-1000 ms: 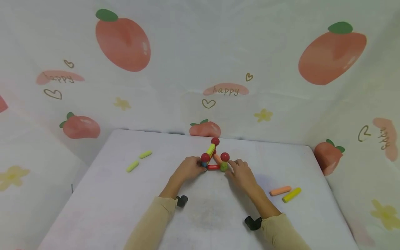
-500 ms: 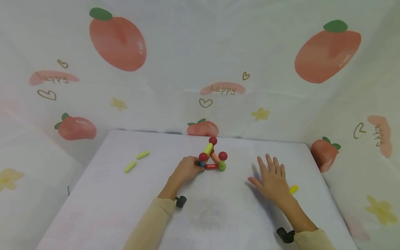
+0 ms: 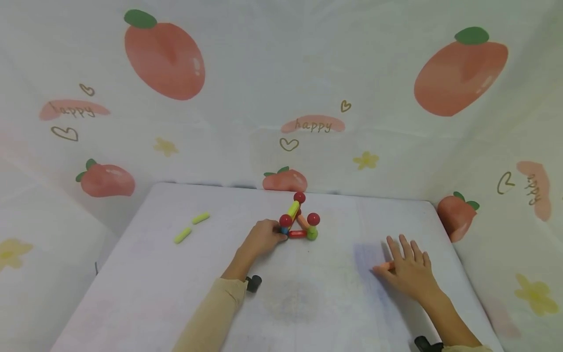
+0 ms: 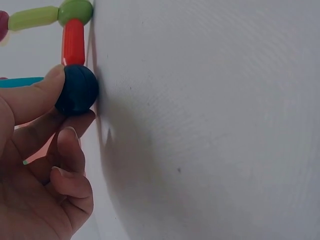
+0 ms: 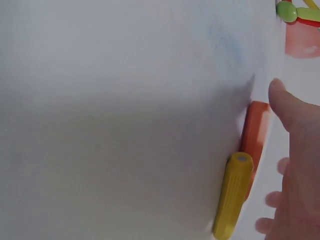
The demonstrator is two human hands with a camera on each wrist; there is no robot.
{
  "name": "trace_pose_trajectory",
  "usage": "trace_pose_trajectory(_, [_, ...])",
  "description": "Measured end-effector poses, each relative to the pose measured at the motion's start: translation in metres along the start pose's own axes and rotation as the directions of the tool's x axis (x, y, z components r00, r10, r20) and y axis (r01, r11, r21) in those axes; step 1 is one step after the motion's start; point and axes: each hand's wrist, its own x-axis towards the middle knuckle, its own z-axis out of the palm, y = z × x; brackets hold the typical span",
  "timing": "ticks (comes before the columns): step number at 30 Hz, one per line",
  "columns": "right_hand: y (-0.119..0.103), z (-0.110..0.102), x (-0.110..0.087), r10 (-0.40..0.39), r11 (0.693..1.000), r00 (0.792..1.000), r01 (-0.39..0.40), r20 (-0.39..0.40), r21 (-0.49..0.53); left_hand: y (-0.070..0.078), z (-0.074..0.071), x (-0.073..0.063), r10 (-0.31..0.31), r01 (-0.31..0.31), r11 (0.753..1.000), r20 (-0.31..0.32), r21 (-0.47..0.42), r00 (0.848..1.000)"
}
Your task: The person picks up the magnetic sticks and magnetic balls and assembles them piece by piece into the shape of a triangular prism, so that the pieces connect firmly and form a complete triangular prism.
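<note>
In the left wrist view, my left hand (image 4: 45, 145) pinches a dark blue ball (image 4: 79, 90) between thumb and fingers. The ball is a corner of a small frame of magnetic rods and balls standing on the table. A red rod (image 3: 298, 234) joins it to a green ball (image 3: 312, 233). Red balls (image 3: 313, 219) top the frame's corners, and a yellow-green rod (image 3: 293, 209) spans two of them. Over to the right, my right hand (image 3: 411, 274) is spread above an orange rod (image 5: 256, 130), fingers extended. Beside that lies a yellow rod (image 5: 233, 195), hidden by the hand in the head view.
Two loose yellow-green rods (image 3: 182, 235) lie at the left of the white-covered table (image 3: 334, 303). A white cloth (image 3: 246, 73) printed with fruit hangs behind and along the sides.
My right hand has left the frame's green corner and moved right and nearer, over the orange and yellow rods. My left hand keeps holding the frame's corner.
</note>
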Motion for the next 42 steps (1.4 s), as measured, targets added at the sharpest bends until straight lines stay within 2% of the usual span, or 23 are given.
trace_pose_trajectory(3, [0.0,-0.002,-0.004,0.003,1.0,1.0,-0.003,0.026,-0.003,0.0,-0.001,0.0,-0.001,0.001,1.0,-0.001,0.0,1.0])
trace_pose_trajectory(8, [-0.003,0.001,-0.004,0.002,1.0,1.0,-0.002,0.02,0.0,-0.001,0.0,0.0,-0.003,0.004,1.0,-0.003,0.004,1.0])
trace_pose_trajectory(14, [-0.015,0.002,0.004,-0.039,0.999,0.998,0.038,-0.051,-0.023,-0.001,0.0,-0.001,0.003,-0.003,1.0,-0.008,0.02,1.0])
trace_pose_trajectory(20, [-0.03,0.007,0.019,-0.133,0.991,0.981,0.13,-0.14,-0.03,-0.001,0.001,-0.002,-0.01,0.01,1.0,-0.007,0.021,1.0])
trace_pose_trajectory(25, [-0.044,0.013,0.035,-0.165,0.986,0.977,0.162,-0.133,-0.033,0.0,0.001,-0.002,-0.003,0.003,1.0,-0.008,0.024,1.0])
trace_pose_trajectory(31, [-0.073,0.015,0.059,-0.265,0.964,0.954,0.258,-0.139,-0.069,-0.001,-0.001,-0.001,-0.014,0.014,1.0,-0.008,0.007,1.0])
trace_pose_trajectory(33, [-0.084,0.008,0.067,-0.269,0.963,0.951,0.269,-0.152,-0.018,-0.001,0.0,0.0,-0.008,0.008,1.0,-0.004,0.005,1.0])
trace_pose_trajectory(37, [-0.111,-0.016,0.084,-0.221,0.95,0.95,0.26,-0.219,0.172,-0.001,0.0,0.001,0.006,-0.006,1.0,-0.004,0.008,1.0])
trace_pose_trajectory(42, [-0.146,-0.043,0.104,-0.218,0.88,0.919,0.331,-0.329,0.342,0.0,0.0,0.0,-0.013,0.013,1.0,-0.012,0.018,1.0])
